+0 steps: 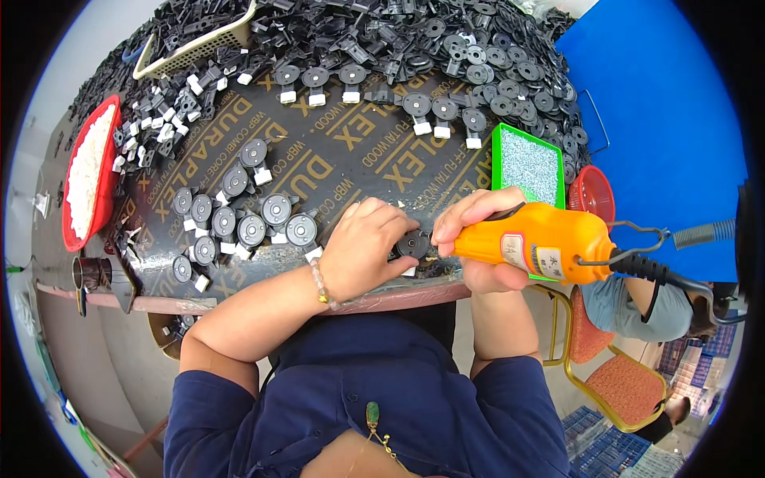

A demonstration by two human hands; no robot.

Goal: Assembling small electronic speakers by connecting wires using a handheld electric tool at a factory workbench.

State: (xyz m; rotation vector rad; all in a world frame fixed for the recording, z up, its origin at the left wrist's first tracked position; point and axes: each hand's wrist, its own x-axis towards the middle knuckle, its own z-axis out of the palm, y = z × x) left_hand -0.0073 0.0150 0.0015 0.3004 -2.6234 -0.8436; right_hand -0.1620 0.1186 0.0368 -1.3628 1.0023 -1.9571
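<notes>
My left hand (368,247) presses down on a small black round plastic part (413,244) near the front edge of the dark worktable (343,151). My right hand (478,231) grips an orange electric screwdriver (542,243), held sideways with its tip against that part. A black cable (677,275) runs from the tool's rear to the right. A bead bracelet sits on my left wrist.
Rows of finished black round parts with white clips (239,223) lie left of my hands. A heap of black parts (446,40) covers the far edge. A red tray of white pieces (88,171), a green tray (527,163), a beige basket (199,44), a small red basket (591,191). Another person sits at right (637,307).
</notes>
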